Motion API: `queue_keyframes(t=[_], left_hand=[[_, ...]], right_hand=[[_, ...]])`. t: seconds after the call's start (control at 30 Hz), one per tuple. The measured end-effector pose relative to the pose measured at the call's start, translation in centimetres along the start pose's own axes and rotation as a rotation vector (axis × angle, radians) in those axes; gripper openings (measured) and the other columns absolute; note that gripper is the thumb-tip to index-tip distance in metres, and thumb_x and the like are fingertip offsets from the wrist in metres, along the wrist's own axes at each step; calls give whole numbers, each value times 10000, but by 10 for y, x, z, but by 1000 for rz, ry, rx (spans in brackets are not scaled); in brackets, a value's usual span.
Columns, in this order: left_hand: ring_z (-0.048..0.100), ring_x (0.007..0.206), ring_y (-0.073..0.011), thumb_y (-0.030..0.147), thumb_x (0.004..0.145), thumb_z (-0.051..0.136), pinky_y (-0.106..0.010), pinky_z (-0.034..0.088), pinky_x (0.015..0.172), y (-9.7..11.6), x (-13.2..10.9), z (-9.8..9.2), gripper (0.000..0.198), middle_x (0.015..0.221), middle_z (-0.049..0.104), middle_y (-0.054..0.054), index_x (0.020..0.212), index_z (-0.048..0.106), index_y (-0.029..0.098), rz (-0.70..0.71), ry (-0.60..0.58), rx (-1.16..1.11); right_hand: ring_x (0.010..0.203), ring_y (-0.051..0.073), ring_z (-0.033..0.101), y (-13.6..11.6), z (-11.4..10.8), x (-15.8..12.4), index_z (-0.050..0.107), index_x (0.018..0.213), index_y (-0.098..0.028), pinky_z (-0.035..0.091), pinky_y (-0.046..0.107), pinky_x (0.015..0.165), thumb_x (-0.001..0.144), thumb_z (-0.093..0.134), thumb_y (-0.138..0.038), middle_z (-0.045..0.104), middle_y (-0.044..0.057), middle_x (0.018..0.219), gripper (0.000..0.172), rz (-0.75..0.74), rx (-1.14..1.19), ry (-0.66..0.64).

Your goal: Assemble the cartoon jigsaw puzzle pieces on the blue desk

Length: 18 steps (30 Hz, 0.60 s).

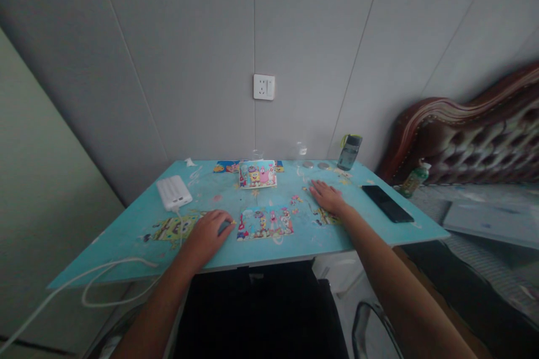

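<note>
My left hand [210, 231] rests near the table's front edge with its fingers curled round a small dark grey object [224, 227], whose kind I cannot make out. My right hand [326, 196] lies flat on the tabletop, fingers stretched out and holding nothing. Between the hands is a flat cartoon picture [265, 223]. Behind it a small box or card [258, 174] with a similar cartoon picture stands tilted up. Several small colourful pieces [296, 200] lie left of my right hand. Yellow cartoon pictures show beside my left hand [172, 228] and partly under my right wrist.
The light-blue table [126, 235] stands against a grey wall with a socket [264, 87]. A white power bank [174, 193] with a cable lies left. A black phone [386, 203] and a dark water bottle [349, 152] are right. Beyond is a brown headboard [471, 140].
</note>
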<state>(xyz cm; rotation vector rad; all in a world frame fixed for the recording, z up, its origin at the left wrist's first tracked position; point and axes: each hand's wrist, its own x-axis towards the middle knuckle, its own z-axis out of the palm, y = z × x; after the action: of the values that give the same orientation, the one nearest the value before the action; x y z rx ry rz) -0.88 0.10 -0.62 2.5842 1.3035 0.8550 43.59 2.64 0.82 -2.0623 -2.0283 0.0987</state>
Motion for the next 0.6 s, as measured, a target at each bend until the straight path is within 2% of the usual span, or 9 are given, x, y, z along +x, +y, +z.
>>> queue_keyframes(t=[0.13,0.27,0.4,0.5,0.6], left_hand=[[609,1020,-268,410,958,524,-422,459,954,-3,1,2,228,1047,676,-69,964,663,229,-8,8,-7],[610,1034,-267,404,956,521,-420,461,961,-3,0,2,225,1066,680,-68,977,669,237,-10,-6,-7],[611,1043,-267,397,958,517,-423,455,975,-2,0,1,218,1072,680,-69,976,664,236,-11,-11,-3],[614,1033,-266,397,958,519,-427,458,966,-1,0,1,219,1070,681,-67,973,666,235,-14,-9,-5],[616,1028,-268,420,963,514,-429,463,956,-1,0,1,241,1063,681,-65,971,670,237,-11,-7,-9]], right_hand=[[1533,283,211,-21,4,-17,327,1581,-246,161,505,1228,1006,154,-667,239,92,1663,733,-158,14,-100],[1544,253,176,-36,-1,-37,285,1595,-258,121,497,1245,1006,114,-667,231,67,1666,737,-266,96,-166],[1549,255,147,-54,-10,-37,218,1609,-301,89,522,1248,1010,132,-662,168,46,1679,705,-327,142,-170],[1547,291,145,-69,-12,-35,263,1595,-333,67,556,1241,997,183,-688,165,32,1678,700,-386,76,-225],[1544,287,165,-73,-11,-42,297,1584,-339,94,541,1244,1008,179,-667,187,19,1675,674,-423,51,-253]])
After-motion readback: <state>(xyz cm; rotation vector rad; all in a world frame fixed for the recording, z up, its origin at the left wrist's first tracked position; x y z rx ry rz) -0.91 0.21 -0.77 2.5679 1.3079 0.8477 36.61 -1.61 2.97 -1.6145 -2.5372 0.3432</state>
